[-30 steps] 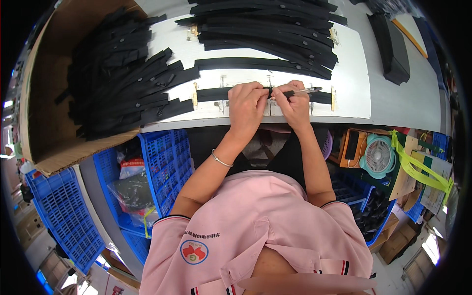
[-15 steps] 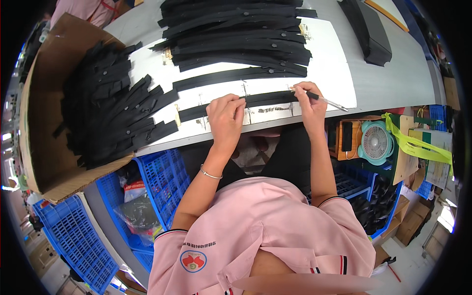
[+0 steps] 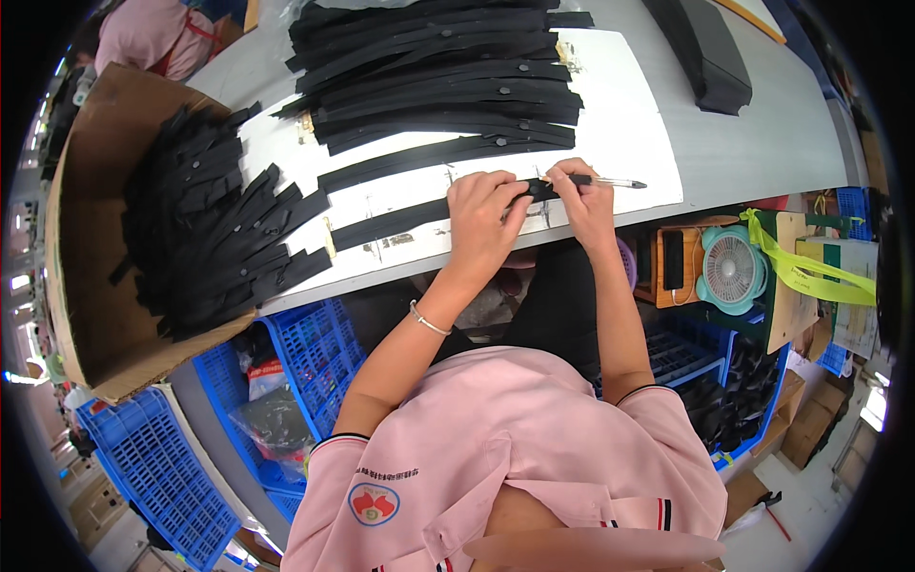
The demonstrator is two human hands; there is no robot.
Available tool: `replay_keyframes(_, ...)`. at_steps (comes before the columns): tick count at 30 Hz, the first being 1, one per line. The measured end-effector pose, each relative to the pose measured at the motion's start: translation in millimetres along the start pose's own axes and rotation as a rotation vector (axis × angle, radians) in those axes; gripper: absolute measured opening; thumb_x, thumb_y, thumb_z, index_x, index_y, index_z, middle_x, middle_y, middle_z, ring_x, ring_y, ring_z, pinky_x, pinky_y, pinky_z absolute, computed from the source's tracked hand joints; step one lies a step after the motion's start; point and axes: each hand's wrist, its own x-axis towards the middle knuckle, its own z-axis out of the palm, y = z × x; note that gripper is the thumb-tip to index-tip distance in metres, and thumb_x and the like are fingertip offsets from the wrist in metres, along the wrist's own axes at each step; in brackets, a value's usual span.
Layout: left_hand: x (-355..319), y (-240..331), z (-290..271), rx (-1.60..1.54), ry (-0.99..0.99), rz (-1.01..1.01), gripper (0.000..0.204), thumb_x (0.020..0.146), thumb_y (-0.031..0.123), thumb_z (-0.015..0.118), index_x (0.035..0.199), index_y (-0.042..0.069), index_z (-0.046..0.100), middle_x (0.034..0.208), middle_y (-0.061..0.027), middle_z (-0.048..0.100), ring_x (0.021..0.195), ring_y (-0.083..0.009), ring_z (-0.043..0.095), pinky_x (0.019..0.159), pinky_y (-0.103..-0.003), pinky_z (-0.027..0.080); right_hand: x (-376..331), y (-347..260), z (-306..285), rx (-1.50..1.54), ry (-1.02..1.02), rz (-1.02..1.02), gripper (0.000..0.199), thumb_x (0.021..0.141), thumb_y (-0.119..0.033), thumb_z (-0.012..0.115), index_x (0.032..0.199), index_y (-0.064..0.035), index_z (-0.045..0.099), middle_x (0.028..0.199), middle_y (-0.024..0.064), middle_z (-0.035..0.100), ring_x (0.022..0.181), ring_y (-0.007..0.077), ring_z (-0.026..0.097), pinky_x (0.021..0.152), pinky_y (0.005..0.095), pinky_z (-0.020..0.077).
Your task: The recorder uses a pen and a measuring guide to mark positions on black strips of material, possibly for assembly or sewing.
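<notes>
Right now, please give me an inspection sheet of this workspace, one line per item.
Surface: grey table with a white sheet.
Job's things: black strip on the sheet; pen.
Clutter: strip stack; cardboard box of strips.
Hands: left hand presses the strip; right hand holds the pen.
Cables: nothing seen.
Surroundings: blue crates, small fan, another person beyond.

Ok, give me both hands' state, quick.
Left hand: fingers flat, pressing the black strip onto the white board.
Right hand: closed on a pen.
</notes>
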Motion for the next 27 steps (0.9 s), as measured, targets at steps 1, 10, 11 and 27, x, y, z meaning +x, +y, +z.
replay_keyframes(1, 2.9, 1.6, 6.2, -0.019, -0.009, 0.011, 0.015, 0.082, 0.011, 0.078, 0.096, 0.005, 0.075, 0.105, -0.004, 0.068, 0.104, -0.0249, 0.059, 0.097, -0.041, 0.039, 0.4, 1.0, -0.2, 0.016, -0.003, -0.018, 0.013, 0.098, -0.008, 0.065, 0.092, 0.0034, 0.067, 0.081, 0.004, 0.066, 0.073, 0.0088, 0.057, 0.066, 0.0254, 0.0461)
replay_keyframes(10, 5.4, 2.1, 15.9, 0.031, -0.02, -0.01, 0.016, 0.08, 0.012, 0.08, 0.094, 0.005, 0.076, 0.106, -0.0037, 0.068, 0.104, -0.0243, 0.059, 0.098, -0.041, 0.039, 0.6, 4.6, 0.6, -0.106, -0.023, -0.089, 0.012, 0.097, -0.009, 0.066, 0.095, 0.0028, 0.067, 0.084, 0.0092, 0.068, 0.072, 0.0151, 0.062, 0.066, 0.0288, 0.0492)
replay_keyframes(11, 5.2, 2.6, 16.2, 0.026, -0.009, -0.001, 0.015, 0.079, 0.011, 0.079, 0.092, 0.005, 0.075, 0.105, -0.0044, 0.067, 0.104, -0.0249, 0.058, 0.098, -0.042, 0.039, 0.9, 4.3, 1.1, -0.106, -0.024, -0.088, 0.012, 0.097, -0.009, 0.066, 0.095, 0.0028, 0.067, 0.084, 0.0092, 0.068, 0.072, 0.0151, 0.062, 0.066, 0.0288, 0.0492)
replay_keyframes(27, 2.4, 2.1, 16.4, 0.059, 0.033, 0.035, 0.017, 0.075, 0.009, 0.081, 0.09, 0.006, 0.075, 0.104, -0.0029, 0.067, 0.104, -0.0248, 0.058, 0.097, -0.042, 0.04, -3.1, 3.4, -4.7, -0.015, -0.119, -0.077, 0.018, 0.096, -0.006, 0.06, 0.08, 0.0036, 0.061, 0.073, 0.004, 0.061, 0.07, 0.0097, 0.056, 0.065, 0.0263, 0.0439)
